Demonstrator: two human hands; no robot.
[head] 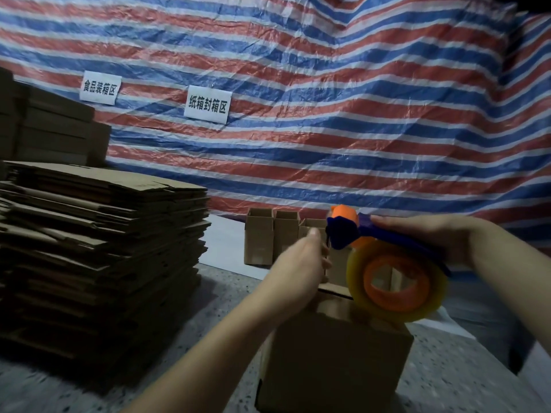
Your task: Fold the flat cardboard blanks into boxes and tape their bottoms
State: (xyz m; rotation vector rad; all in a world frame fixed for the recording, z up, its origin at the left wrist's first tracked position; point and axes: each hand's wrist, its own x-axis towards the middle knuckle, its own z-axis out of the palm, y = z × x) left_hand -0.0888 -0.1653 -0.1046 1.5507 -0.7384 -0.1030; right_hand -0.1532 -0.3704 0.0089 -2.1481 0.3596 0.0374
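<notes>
A folded cardboard box (334,359) stands on the floor in front of me. Above it my right hand (429,236) grips the blue handle of a tape dispenser (346,234) that carries a roll of clear tape (396,286) on an orange core. My left hand (301,260) reaches to the dispenser's front end, with fingertips at the tape's edge near the blade; whether it pinches the tape end is hidden by blur. A tall stack of flat cardboard blanks (98,248) lies at the left.
Several finished open boxes (268,236) stand in a row against the striped tarp wall (298,114). More bundled cardboard (53,129) is piled at the far left. Two paper signs (207,105) hang on the tarp. The floor is speckled stone.
</notes>
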